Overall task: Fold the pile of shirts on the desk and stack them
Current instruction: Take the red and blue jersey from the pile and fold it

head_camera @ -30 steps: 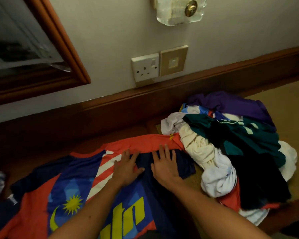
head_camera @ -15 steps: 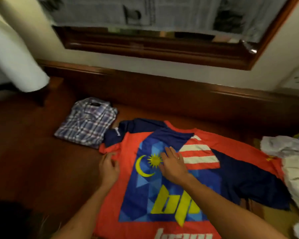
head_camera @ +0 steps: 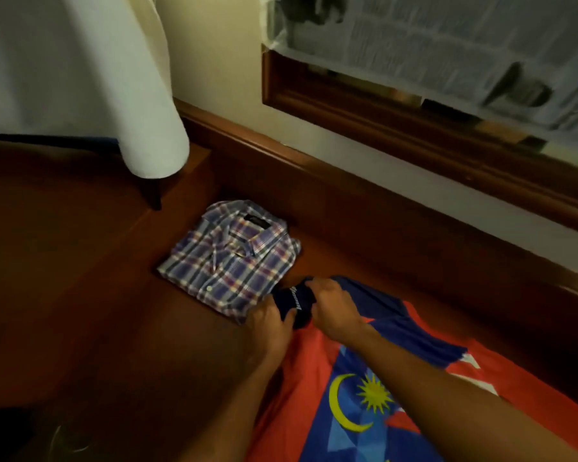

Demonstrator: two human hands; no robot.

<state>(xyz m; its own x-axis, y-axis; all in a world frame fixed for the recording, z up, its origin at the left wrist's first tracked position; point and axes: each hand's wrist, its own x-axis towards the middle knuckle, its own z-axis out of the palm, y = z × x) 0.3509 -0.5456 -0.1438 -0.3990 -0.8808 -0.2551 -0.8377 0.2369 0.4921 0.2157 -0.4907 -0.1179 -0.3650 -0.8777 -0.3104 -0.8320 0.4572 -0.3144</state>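
Observation:
A red and blue jersey (head_camera: 357, 395) with a yellow crescent and star lies spread flat on the dark wooden desk (head_camera: 114, 328). Its navy sleeve end sits at the jersey's upper left, and both hands pinch it: my left hand (head_camera: 271, 321) from the near side, my right hand (head_camera: 334, 305) from the far side. A folded plaid shirt (head_camera: 227, 258) lies just left of the sleeve, touching my left hand's edge. The unfolded pile is out of view.
A white lampshade (head_camera: 141, 95) on a dark stand rises at the back left of the desk. A wooden-framed mirror (head_camera: 414, 121) covered with newspaper hangs on the wall behind. A wooden ledge runs along the desk's back edge.
The view swung left, away from the pile. Both hands left the jersey's chest and moved up-left to its navy sleeve, which they now pinch.

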